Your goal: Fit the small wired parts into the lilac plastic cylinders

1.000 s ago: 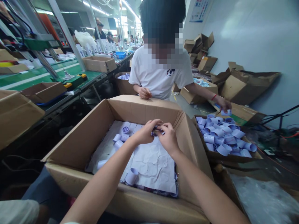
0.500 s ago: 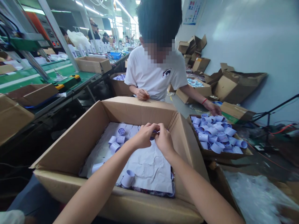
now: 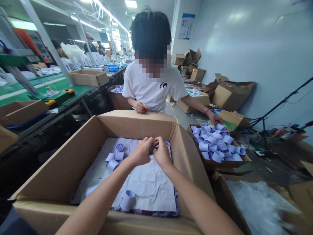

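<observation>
My left hand (image 3: pixel 143 150) and my right hand (image 3: pixel 161 151) meet over the far right part of a big cardboard box (image 3: pixel 188 163). Their fingers are bent and pressed together, closed on something small that they mostly hide. White paper sheets (image 3: pixel 151 186) line the box under my hands. On the paper, left of my hands, lie several short lavender plastic cylinders (image 3: pixel 112 165), one showing a spoked round end (image 3: pixel 119 147). Another lavender cylinder (image 3: pixel 127 199) stands tilted near the front wall. Just behind my right fingers, a bit of lavender plastic (image 3: pixel 167 143) shows.
Across the box sits a co-worker in a white T-shirt (image 3: pixel 149 88), one hand (image 3: pixel 215 118) reaching to a carton heaped with lavender cylinders (image 3: pixel 215 140). A box with clear plastic bags (image 3: pixel 259 202) stands at right. A green conveyor line (image 3: pixel 58 85) runs along the left.
The view has tilted up and turned slightly right. My hands stay together over the same part of the box, with fingers slightly shifted. The co-worker's reaching hand is now down among the cylinders.
</observation>
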Demonstrator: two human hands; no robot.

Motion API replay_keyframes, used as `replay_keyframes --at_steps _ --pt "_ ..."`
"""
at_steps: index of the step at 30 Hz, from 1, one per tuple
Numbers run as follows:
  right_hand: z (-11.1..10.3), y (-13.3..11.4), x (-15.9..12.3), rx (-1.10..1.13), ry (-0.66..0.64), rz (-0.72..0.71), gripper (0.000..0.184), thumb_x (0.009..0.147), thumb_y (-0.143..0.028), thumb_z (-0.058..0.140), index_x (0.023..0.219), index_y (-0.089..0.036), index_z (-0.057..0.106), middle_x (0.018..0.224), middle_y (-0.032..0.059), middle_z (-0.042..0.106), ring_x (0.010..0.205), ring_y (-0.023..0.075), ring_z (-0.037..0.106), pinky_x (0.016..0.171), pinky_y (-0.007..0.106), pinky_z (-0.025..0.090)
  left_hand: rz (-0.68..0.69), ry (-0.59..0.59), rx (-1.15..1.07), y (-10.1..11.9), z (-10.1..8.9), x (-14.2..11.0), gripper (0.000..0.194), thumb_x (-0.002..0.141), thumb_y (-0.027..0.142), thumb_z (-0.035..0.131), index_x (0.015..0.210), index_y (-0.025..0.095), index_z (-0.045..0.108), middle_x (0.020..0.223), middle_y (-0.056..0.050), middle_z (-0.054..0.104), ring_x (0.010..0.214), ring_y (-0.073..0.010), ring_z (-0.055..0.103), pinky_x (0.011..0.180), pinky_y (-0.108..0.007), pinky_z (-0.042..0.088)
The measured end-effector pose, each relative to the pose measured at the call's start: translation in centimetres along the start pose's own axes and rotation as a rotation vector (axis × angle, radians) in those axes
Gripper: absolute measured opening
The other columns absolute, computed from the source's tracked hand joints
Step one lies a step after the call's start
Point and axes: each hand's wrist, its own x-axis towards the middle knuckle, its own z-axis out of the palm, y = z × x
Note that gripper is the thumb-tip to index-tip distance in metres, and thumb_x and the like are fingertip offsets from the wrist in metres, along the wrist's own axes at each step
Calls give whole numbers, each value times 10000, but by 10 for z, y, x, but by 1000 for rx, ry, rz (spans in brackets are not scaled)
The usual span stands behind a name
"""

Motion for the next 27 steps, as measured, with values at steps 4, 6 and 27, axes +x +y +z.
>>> replay_keyframes --at_steps 4,6,27 --pt "-1 -6 1 127 -10 -64 295 654 -88 517 919 -216 509 853 14 579 731 161 563 679 293 480 89 117 -206 -13 -3 -2 574 463 -67 422 970 204 423 996 -44 554 963 -200 556 835 -334 455" --pt "-3 -9 1 209 -49 -86 313 663 -134 564 962 -216 530 910 28 592 732 152 563 658 281 497 115 151 -289 -16 -6 -4 592 483 -67 421 1010 203 407 1037 -56 558 990 -190 566 851 -326 469" --pt "4 -17 0 576 -41 68 382 589 -43 460 921 -179 591 871 24 686 845 177 649 781 308 498 86 234 -84 2 -3 -5 542 419 -58 413 884 190 541 927 -46 566 887 -216 553 795 -368 448"
